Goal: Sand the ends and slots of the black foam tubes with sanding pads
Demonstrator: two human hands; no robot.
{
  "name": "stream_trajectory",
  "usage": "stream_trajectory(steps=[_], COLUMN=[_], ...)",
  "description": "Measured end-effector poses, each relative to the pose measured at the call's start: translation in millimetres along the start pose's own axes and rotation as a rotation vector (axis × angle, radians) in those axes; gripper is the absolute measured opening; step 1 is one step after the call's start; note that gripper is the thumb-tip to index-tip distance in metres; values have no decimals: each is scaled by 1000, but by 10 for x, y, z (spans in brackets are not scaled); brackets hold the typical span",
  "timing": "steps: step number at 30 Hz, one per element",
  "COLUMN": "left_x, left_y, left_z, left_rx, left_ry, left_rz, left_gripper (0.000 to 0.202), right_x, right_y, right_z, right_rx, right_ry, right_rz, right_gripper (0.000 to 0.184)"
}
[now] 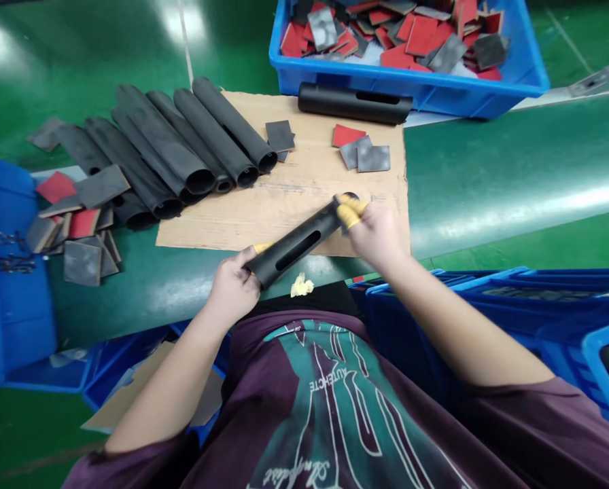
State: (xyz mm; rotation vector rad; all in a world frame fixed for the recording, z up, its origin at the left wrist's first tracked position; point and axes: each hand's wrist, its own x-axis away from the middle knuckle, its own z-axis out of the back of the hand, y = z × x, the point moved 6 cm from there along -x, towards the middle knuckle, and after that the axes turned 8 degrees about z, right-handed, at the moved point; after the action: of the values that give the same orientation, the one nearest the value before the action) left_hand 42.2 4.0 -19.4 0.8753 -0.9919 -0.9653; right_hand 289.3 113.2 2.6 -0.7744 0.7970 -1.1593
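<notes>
Right hand (pixel 373 224) blurred, holding black tube (pixel 300 235), end partly covered

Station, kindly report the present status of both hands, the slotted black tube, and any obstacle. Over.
Left hand gripping near end; right hand on far end. Slotted black tube held slantwise. Yellow scrap close by, not visibly blocking.

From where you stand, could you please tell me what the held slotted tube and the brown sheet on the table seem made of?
The slotted tube: matte black, perhaps metal or hard plastic; its smooth surface leaves that open. The brown sheet: most likely dull cardboard, given its tan colour and scuff marks.
</notes>
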Motion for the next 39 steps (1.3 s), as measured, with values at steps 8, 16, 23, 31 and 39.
stream_trajectory(steps=[8, 16, 23, 31, 39], left_x=[51, 134, 141, 83, 208], left_y=[178, 349, 466, 318, -100], left_z=[-18, -89, -103, -10, -282], left_rx=[-338, -1009, -1103, -440, 463], left_ry=[-41, -81, -61, -10, -22], left_rz=[-367, -557, -573, -269, 359], left_gripper=[41, 25, 26, 27, 19], right_x=[29, 83, 473, -204, 15], right_y=[-13, -12, -393, 202, -111], right_z=[63, 59, -322, 210, 0], right_rx=[82, 132, 86, 187, 247], right_ry=[30, -15, -222, 57, 41], right_rz=[-30, 16, 172, -6, 21], right_gripper=[34, 34, 38, 34, 42])
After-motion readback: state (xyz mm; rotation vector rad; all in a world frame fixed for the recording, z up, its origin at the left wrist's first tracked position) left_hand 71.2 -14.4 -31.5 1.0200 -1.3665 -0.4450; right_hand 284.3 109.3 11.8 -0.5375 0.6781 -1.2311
